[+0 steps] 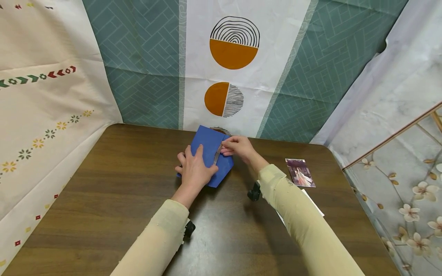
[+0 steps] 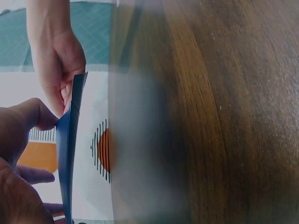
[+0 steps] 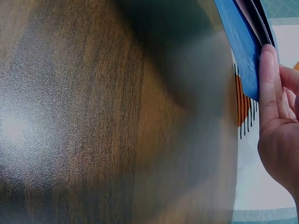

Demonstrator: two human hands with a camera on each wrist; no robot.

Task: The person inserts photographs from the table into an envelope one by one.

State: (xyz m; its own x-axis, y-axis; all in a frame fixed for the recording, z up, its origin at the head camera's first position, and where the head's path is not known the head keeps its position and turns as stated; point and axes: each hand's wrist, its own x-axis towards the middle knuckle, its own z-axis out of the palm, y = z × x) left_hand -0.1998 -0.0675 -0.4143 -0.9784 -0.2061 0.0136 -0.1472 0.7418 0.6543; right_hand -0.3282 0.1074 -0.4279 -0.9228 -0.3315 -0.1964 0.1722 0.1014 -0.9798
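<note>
A blue paper envelope (image 1: pixel 207 143) is held just above the far part of the table, its pointed flap (image 1: pixel 224 166) opened out to the right. My left hand (image 1: pixel 195 166) spreads across the envelope and grips it, thumb near the opening and fingers toward the left edge. Along the opening shows the edge of a thin greyish card (image 1: pixel 217 155), mostly hidden inside. My right hand (image 1: pixel 238 147) pinches at the upper end of that card edge. In the right wrist view, the right fingertips (image 3: pixel 267 53) lie right at the envelope's mouth, beside the flap (image 3: pixel 240 44).
On the right of the brown wooden table (image 1: pixel 138 172) lies a printed photo (image 1: pixel 300 173) of a figure in a pale dress. A white sheet (image 1: pixel 313 203) is partly covered by the right sleeve. Patterned cloth (image 1: pixel 148 65) hangs directly behind the table's far edge.
</note>
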